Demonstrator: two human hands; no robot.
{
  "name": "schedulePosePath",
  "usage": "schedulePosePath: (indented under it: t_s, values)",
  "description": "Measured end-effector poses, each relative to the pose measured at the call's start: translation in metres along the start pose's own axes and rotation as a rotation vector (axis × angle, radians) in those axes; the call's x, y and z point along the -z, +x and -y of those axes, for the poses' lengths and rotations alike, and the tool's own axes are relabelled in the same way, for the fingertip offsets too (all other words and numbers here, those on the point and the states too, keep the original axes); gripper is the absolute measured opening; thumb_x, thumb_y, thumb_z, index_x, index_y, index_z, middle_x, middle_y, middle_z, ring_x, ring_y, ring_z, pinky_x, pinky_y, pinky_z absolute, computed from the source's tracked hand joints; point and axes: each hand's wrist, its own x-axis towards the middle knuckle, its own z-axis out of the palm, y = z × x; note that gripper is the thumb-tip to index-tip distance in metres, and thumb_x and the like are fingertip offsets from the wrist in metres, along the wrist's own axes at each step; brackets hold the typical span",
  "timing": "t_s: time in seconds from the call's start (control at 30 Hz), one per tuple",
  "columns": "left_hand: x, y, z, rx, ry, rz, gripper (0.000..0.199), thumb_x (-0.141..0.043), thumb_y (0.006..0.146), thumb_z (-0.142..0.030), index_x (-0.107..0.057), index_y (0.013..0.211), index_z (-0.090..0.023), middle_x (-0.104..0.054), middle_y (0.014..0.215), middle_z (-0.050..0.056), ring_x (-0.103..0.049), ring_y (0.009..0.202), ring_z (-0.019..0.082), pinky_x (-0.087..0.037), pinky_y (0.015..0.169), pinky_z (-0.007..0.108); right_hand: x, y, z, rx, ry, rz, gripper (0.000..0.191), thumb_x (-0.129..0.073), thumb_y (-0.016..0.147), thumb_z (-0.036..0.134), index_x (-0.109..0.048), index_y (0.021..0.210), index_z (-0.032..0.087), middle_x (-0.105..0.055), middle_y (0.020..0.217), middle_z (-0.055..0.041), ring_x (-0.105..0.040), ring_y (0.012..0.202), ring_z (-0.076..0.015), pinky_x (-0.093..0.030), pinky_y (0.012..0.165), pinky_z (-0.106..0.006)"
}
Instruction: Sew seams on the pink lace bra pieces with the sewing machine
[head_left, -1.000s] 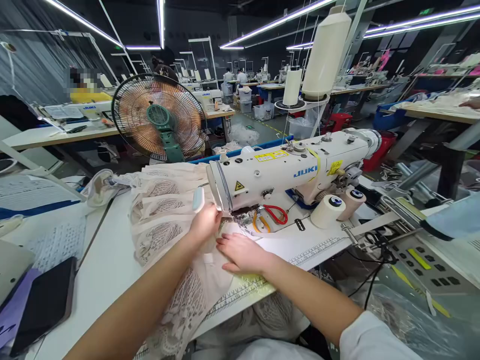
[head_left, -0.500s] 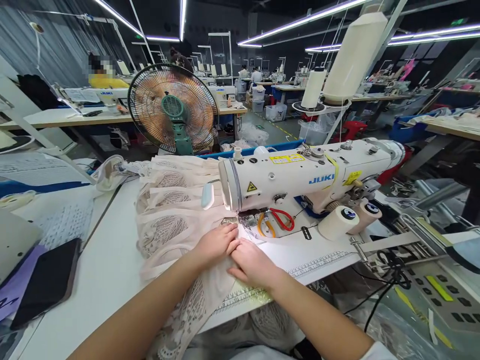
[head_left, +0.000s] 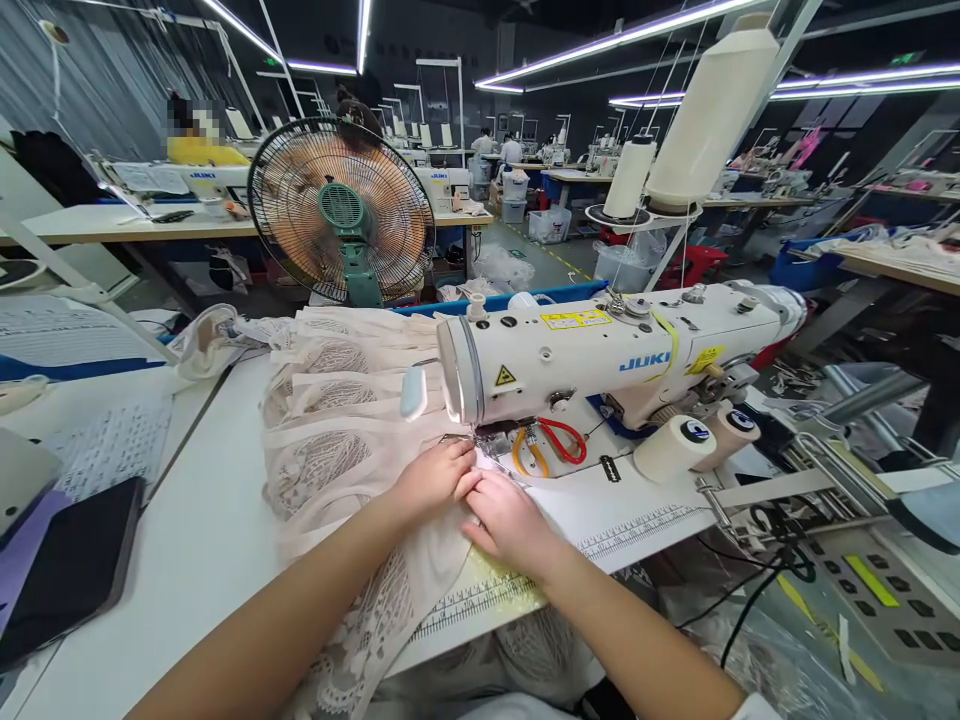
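Now two hands [head_left: 472, 495], one lace fabric [head_left: 330, 440]

garment factory | rows of sewing machines [head_left: 600, 355] | thread cones [head_left: 709, 115]

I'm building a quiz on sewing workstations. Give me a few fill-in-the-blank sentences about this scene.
1. Both hands, left hand and right hand, press flat on the beige lace ____.
2. The brand printed in blue on the sewing machine is ____.
3. Behind the lace pile stands an electric ____.
4. The scissors under the machine arm have ____ handles.

Missing words: fabric; JUKI; fan; red
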Motion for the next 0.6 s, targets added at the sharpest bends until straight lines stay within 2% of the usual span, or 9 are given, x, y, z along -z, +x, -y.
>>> schedulePosePath:
  t_s: [0.13,0.23,0.4,0.6]
  values:
    - [-0.001,-0.004,0.001,-0.020,-0.005,-0.044,0.032,-0.043,0.094,-0.031,-0.063,0.112,-0.013,-0.062,0.116,0.016,-0.062,0.103,0.027,-0.054,0.086,0.039,0.005,-0.016,-0.004,-0.030,-0.018,-0.174,0.018,-0.052,0.085,0.022,-0.064,0.097,0.015,-0.066,0.104,-0.0121,-0.058,0.102,-0.0258,-0.049,0.092,-0.042]
    - [-0.006,-0.004,0.003,-0.038,-0.009,-0.070,0.031,-0.045,0.093,-0.032,-0.062,0.111,-0.014,-0.062,0.113,0.015,-0.060,0.103,0.027,-0.052,0.087,0.040,0.008,-0.023,-0.007,-0.096,-0.015,-0.250,0.019,-0.048,0.086,0.021,-0.065,0.094,0.016,-0.066,0.100,-0.0114,-0.058,0.099,-0.0249,-0.050,0.088,-0.041]
    - [-0.010,-0.003,0.006,-0.058,-0.004,-0.103,0.030,-0.046,0.093,-0.034,-0.062,0.110,-0.016,-0.061,0.114,0.015,-0.058,0.107,0.029,-0.050,0.090,0.042,0.009,-0.022,-0.007,-0.134,-0.001,-0.248,0.018,-0.048,0.085,0.020,-0.066,0.088,0.018,-0.067,0.093,-0.0083,-0.059,0.091,-0.0228,-0.050,0.084,-0.038]
    - [-0.010,-0.004,0.005,-0.068,0.024,-0.119,0.031,-0.047,0.092,-0.034,-0.063,0.109,-0.012,-0.063,0.111,0.017,-0.060,0.104,0.030,-0.052,0.088,0.043,0.008,-0.021,-0.006,-0.093,0.020,-0.247,0.017,-0.049,0.084,0.018,-0.066,0.088,0.017,-0.067,0.093,-0.0082,-0.059,0.093,-0.0224,-0.050,0.085,-0.037]
